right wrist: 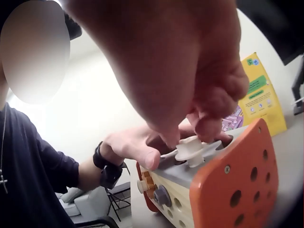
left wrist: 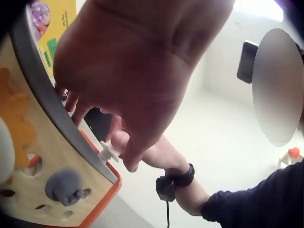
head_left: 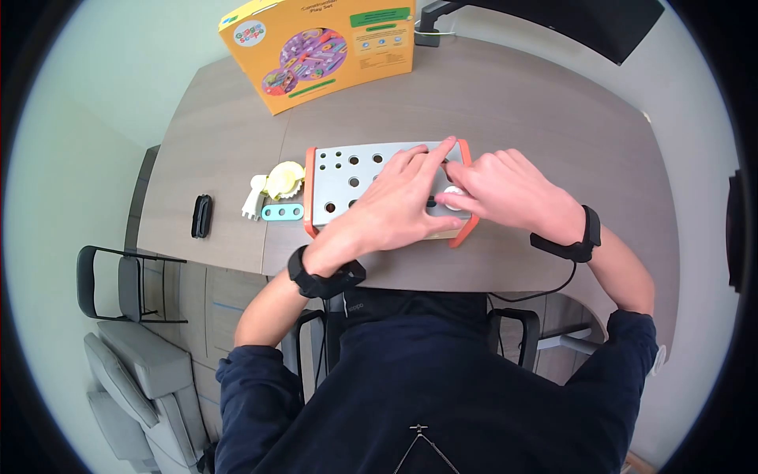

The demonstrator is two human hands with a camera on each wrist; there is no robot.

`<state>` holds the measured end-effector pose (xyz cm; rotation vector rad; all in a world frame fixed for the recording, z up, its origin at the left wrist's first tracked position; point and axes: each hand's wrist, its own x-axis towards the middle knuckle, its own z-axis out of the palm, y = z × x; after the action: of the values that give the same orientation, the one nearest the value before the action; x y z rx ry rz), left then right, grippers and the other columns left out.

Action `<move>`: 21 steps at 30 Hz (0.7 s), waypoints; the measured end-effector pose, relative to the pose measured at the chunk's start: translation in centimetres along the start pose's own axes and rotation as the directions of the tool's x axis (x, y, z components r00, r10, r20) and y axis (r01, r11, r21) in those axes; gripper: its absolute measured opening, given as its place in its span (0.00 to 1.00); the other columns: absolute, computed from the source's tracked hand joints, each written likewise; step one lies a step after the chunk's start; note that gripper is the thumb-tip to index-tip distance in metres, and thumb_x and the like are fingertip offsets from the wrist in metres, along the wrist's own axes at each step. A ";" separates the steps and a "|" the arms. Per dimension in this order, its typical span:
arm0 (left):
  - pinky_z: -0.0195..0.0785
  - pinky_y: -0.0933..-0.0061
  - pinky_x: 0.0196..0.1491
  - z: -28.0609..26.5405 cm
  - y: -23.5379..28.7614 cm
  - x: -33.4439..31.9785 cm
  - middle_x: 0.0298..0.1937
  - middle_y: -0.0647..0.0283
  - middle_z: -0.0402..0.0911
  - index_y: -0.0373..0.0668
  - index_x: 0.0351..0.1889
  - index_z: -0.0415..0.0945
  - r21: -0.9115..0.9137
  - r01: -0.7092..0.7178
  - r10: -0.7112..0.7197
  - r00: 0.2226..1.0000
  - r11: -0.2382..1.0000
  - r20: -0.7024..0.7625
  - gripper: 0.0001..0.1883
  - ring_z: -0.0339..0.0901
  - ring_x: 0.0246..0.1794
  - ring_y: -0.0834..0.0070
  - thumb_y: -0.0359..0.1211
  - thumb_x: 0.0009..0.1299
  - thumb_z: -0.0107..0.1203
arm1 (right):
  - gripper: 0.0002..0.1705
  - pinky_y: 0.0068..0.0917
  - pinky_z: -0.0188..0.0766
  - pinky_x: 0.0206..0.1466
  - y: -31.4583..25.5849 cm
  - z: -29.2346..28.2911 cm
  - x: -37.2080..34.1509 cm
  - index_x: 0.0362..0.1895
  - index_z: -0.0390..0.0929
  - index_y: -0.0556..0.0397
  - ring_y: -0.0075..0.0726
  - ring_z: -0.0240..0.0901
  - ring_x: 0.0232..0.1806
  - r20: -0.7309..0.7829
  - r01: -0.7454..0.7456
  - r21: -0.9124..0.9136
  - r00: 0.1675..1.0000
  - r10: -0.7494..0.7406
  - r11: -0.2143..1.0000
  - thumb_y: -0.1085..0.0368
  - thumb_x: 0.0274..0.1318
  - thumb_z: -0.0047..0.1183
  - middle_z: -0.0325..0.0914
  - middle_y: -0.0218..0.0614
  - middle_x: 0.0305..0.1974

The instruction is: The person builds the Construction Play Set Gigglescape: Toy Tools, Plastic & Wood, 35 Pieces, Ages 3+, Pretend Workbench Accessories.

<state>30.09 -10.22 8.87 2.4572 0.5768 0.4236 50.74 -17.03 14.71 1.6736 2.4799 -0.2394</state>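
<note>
A toy workbench box with a grey holed top (head_left: 338, 180) and orange end panels (right wrist: 237, 190) stands before me. My right hand (head_left: 509, 189) pinches a white spool-like peg (right wrist: 190, 149) between thumb and fingers, at the top's right end. The peg stands upright there, its lower end at the grey surface. My left hand (head_left: 399, 197) lies across the top with fingers extended, its thumb toward the near edge, close to the peg. On the pale front panel are a grey knob (left wrist: 64, 187) and an orange gear (left wrist: 14, 114).
Left of the box lie a yellow gear piece (head_left: 284, 180), a cream piece (head_left: 254, 197) and a teal holed strip (head_left: 282, 212). Farther left is a black object (head_left: 202, 216). A yellow packaging box (head_left: 332, 55) and a monitor (head_left: 568, 24) stand behind.
</note>
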 end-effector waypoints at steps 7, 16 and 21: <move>0.59 0.48 0.81 0.7 -1.9 -0.1 0.77 0.43 0.70 0.35 0.83 0.57 -0.129 -0.033 0.031 0.999 0.991 -0.021 0.44 0.62 0.82 0.46 0.41 0.76 0.68 | 0.14 0.50 0.78 0.37 1.4 0.9 -0.9 0.47 0.76 0.54 0.61 0.81 0.31 -0.286 0.233 0.195 0.943 -0.172 0.953 0.56 0.74 0.56 0.83 0.45 0.34; 0.55 0.48 0.84 1.0 0.2 -0.1 0.76 0.45 0.71 0.34 0.72 0.72 0.094 -0.020 0.023 0.999 0.995 -0.033 0.32 0.57 0.85 0.46 0.44 0.78 0.66 | 0.14 0.52 0.79 0.40 -0.6 -0.4 0.3 0.51 0.76 0.54 0.61 0.85 0.37 0.180 -0.106 -0.056 0.977 0.114 0.993 0.57 0.74 0.56 0.84 0.46 0.36; 0.55 0.49 0.84 0.8 -2.7 -0.1 0.77 0.45 0.70 0.33 0.71 0.73 0.022 -0.121 0.121 0.993 0.992 0.016 0.31 0.56 0.86 0.46 0.45 0.78 0.66 | 0.14 0.50 0.80 0.43 0.8 0.1 -0.8 0.54 0.76 0.52 0.57 0.84 0.40 -0.091 0.090 0.147 0.993 -0.077 0.985 0.57 0.74 0.56 0.82 0.44 0.43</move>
<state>29.53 -8.61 6.61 2.5237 0.4301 0.4484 51.80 -17.51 14.70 1.6691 2.6601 -0.3826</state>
